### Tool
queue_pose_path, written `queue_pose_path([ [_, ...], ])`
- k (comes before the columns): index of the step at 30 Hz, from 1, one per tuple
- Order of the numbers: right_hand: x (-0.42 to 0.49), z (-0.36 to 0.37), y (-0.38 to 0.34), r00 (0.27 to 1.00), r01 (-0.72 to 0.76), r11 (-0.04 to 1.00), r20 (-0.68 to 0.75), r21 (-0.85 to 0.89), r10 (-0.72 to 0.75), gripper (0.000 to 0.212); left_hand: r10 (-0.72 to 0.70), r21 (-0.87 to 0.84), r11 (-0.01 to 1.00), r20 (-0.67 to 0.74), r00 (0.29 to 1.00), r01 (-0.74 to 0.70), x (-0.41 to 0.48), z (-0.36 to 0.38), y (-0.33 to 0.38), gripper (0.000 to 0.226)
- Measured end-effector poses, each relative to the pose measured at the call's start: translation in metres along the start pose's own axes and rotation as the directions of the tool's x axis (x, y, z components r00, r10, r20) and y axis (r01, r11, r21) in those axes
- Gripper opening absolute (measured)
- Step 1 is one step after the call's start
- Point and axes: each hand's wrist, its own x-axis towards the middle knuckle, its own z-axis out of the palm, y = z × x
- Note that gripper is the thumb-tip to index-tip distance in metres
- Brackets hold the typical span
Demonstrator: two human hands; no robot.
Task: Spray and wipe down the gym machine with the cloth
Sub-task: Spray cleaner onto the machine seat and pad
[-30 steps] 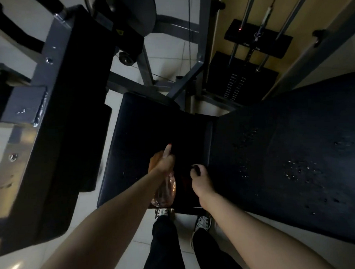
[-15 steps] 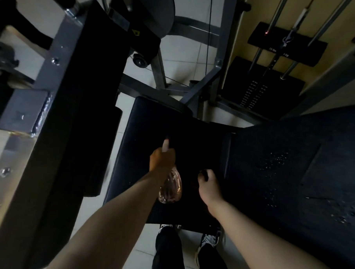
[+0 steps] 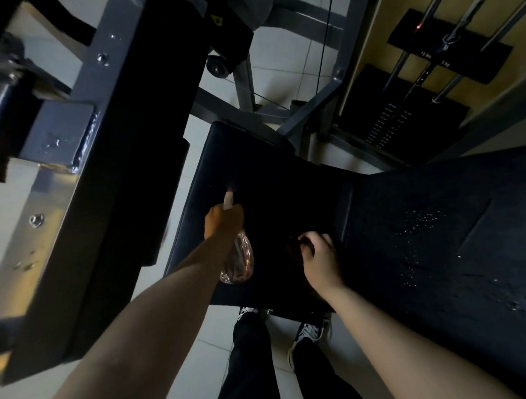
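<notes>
My left hand [image 3: 223,220] has its fingers clamped round the spray bottle [image 3: 239,262], nozzle poking out past the knuckles over the seat pad [image 3: 254,175]; my right hand [image 3: 320,260] curls its fingers on a dark cloth [image 3: 295,249], dim against the pad beneath them; droplets [image 3: 419,222] bead the back pad [image 3: 440,282] right of those fingers.

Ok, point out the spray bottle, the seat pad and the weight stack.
spray bottle [image 3: 239,262], head view, clear body.
seat pad [image 3: 270,181], head view, bare top.
weight stack [image 3: 397,127], head view, plate faces.
</notes>
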Motion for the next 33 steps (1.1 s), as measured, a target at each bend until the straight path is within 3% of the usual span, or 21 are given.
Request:
queue_pose_path([
  [3,-0.005,-0.009,0.001,1.000,-0.003,0.999,0.009,0.043,0.003,0.021,0.043,-0.004,0.999,-0.020,0.999,-0.043,-0.005,-0.006,-0.005,0.026],
  [7,-0.015,-0.012,0.001,0.998,-0.023,0.997,0.054,0.071,0.019,0.022,0.050,0.027,0.998,-0.012,0.999,-0.049,-0.015,-0.012,-0.013,0.030],
  [13,-0.039,-0.007,0.005,0.948,-0.256,0.938,0.248,0.233,0.197,0.020,0.029,-0.008,1.000,0.018,0.999,-0.029,-0.040,-0.018,-0.036,0.045],
  [21,-0.080,-0.010,0.031,0.936,-0.262,0.955,0.276,0.141,0.216,0.017,0.011,0.021,1.000,0.128,0.992,-0.014,-0.092,-0.023,-0.104,0.022],
  [24,-0.092,-0.010,0.035,0.914,-0.357,0.910,0.279,0.211,0.293,0.017,-0.048,-0.010,0.999,0.157,0.987,0.050,-0.101,-0.029,-0.126,0.003],
  [28,-0.108,-0.011,0.044,0.854,-0.508,0.804,0.304,0.308,0.423,0.015,-0.167,-0.044,0.984,0.139,0.976,0.174,-0.112,-0.035,-0.144,0.027],
  [33,-0.125,-0.011,0.060,0.833,-0.552,0.751,0.264,0.362,0.486,0.013,-0.226,-0.007,0.974,0.096,0.969,0.227,-0.114,-0.040,-0.156,0.040],
])
